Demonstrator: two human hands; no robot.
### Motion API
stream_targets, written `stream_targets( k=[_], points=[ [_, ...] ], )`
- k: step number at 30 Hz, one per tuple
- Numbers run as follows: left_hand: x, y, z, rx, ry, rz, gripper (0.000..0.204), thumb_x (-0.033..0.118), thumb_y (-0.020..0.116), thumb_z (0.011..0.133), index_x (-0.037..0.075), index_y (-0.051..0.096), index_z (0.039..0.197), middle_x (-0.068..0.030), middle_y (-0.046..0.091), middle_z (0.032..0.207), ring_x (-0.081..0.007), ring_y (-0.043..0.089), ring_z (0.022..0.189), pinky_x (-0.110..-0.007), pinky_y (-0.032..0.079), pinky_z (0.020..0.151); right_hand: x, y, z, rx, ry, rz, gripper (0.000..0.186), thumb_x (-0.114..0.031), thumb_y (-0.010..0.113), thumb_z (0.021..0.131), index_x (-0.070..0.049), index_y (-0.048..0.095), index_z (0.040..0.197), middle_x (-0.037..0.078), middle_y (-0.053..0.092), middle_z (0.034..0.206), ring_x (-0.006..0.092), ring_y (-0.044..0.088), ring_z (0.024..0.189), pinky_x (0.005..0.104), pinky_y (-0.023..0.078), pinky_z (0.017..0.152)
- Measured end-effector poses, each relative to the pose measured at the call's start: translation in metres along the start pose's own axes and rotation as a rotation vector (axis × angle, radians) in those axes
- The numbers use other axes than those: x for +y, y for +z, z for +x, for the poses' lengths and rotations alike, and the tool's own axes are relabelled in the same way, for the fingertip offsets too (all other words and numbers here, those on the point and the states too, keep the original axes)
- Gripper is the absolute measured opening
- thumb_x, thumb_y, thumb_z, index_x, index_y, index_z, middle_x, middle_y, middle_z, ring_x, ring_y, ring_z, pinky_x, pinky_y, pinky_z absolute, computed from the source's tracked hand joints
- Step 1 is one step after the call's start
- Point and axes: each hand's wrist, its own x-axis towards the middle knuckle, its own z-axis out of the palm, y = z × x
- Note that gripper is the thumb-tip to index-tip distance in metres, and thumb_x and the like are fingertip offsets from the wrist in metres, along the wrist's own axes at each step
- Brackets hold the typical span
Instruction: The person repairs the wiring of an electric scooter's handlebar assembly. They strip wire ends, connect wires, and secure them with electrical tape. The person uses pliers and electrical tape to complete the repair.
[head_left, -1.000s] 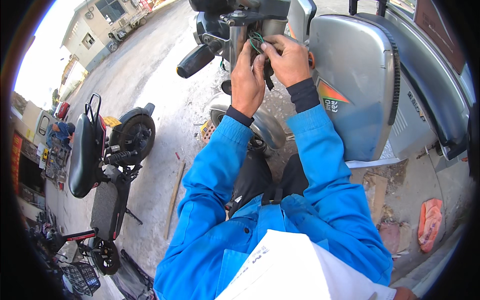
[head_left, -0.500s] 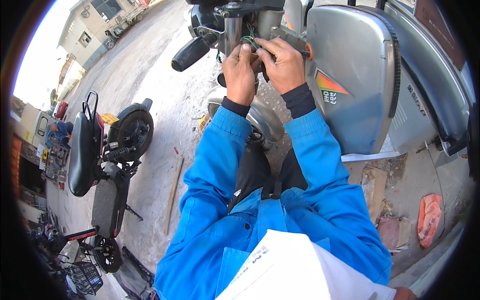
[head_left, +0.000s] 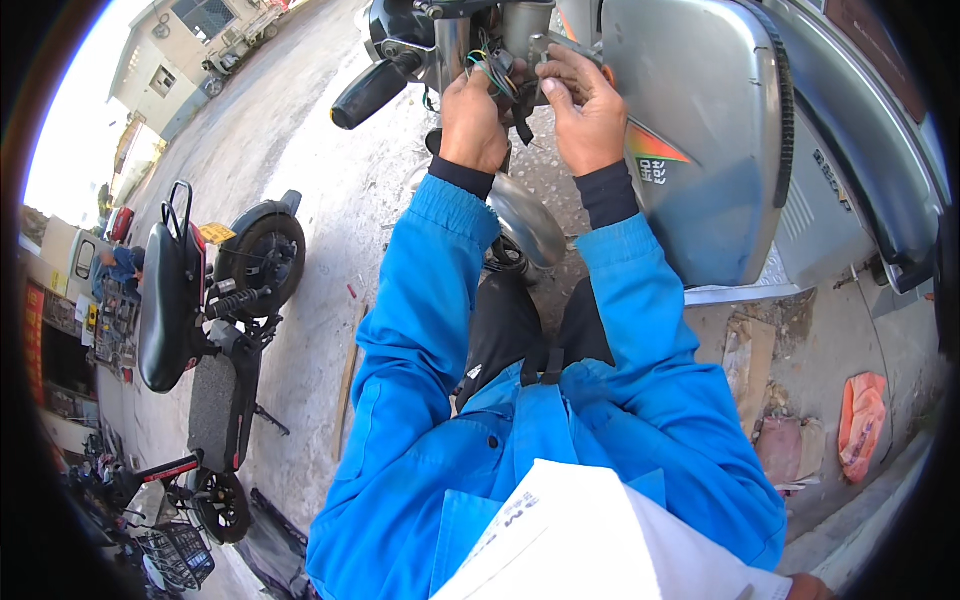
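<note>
Beneath the handlebar of a grey vehicle, a bundle of thin green, yellow and dark wires (head_left: 490,62) hangs beside the silver front fork tube (head_left: 452,45). My left hand (head_left: 474,125) is closed on the wires, thumb and fingers pinched at their lower part. To its right, my right hand (head_left: 590,115) is apart from the wires, its fingers bent together near a small silver piece (head_left: 541,48); whether they hold that piece is hard to make out. A black handlebar grip (head_left: 372,95) points toward the lower left of the fork.
The grey body panel (head_left: 690,140) with an orange-green decal stands close on my right. Below my hands is a silver front fender (head_left: 528,222). An electric scooter (head_left: 215,400) stands at left, near a wooden strip (head_left: 348,385). An orange cloth (head_left: 861,425) lies at right.
My right hand has drawn away from my left hand and the wires, to the right. The left hand keeps its pinch, and the view has shifted slightly.
</note>
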Motion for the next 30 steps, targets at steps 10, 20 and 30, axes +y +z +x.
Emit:
stream_targets(
  k=[10, 20, 30],
  points=[
    [-0.013, -0.009, 0.011, -0.050, 0.012, -0.354, 0.039, 0.025, 0.037, 0.112, -0.004, 0.063, 0.118, -0.0055, 0.058, 0.086, -0.0194, 0.054, 0.083, -0.040, 0.048, 0.086, 0.009, 0.002, -0.021, -0.031, -0.149, -0.421, 0.041, -0.004, 0.082, 0.089, -0.014, 0.079, 0.129, 0.006, 0.068, 0.109, 0.0182, 0.067, 0.082, 0.0332, 0.056, 0.074],
    [-0.023, -0.015, -0.008, -0.004, 0.209, -0.082, 0.030, 0.019, 0.057, 0.110, -0.002, 0.064, 0.130, -0.0065, 0.065, 0.097, -0.0204, 0.063, 0.094, -0.039, 0.052, 0.090, 0.024, 0.011, -0.015, 0.042, -0.241, -0.584, 0.029, -0.014, 0.083, 0.091, -0.016, 0.081, 0.120, 0.007, 0.063, 0.098, 0.0284, 0.068, 0.080, 0.0418, 0.055, 0.069],
    [-0.042, -0.021, -0.014, 0.041, 0.412, 0.042, 0.021, 0.012, 0.056, 0.115, -0.001, 0.064, 0.130, -0.0039, 0.067, 0.100, -0.0180, 0.070, 0.100, -0.034, 0.058, 0.094, 0.027, -0.010, -0.047, 0.142, -0.060, -0.279, 0.023, -0.002, 0.078, 0.095, -0.005, 0.081, 0.118, 0.005, 0.061, 0.089, 0.0147, 0.062, 0.073, 0.0306, 0.051, 0.068]
  ],
)
